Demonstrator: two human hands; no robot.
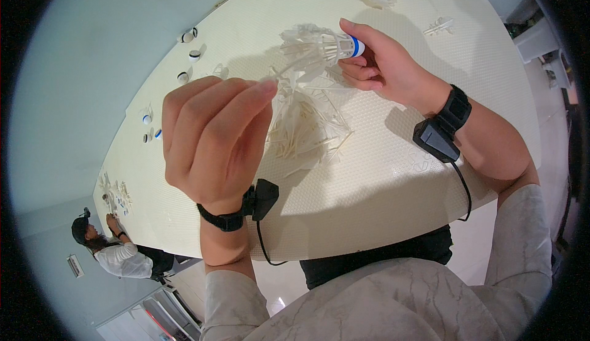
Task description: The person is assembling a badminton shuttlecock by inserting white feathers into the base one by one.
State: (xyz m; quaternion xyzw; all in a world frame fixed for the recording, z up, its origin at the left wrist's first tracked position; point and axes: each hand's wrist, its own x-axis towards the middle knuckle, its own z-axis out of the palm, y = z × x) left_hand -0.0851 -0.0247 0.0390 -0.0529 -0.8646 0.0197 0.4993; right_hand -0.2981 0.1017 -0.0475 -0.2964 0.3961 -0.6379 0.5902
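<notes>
"Where was the shuttlecock (326, 46)?"

"In the right hand (396, 67), thumb and fingers clamped on its cork end. Its long axis ran sideways, feathered end pointing left."

"And the left hand (215, 135)?"

"Just beside that feathered end, below and left. Its fingers were curled, but the thumb was hidden, so I couldn't tell whether they pinched anything."

"Any room?"

"Open air above the feather pile (301, 126). The near edge of the table (375, 199) lay well apart, toward the body."
</notes>
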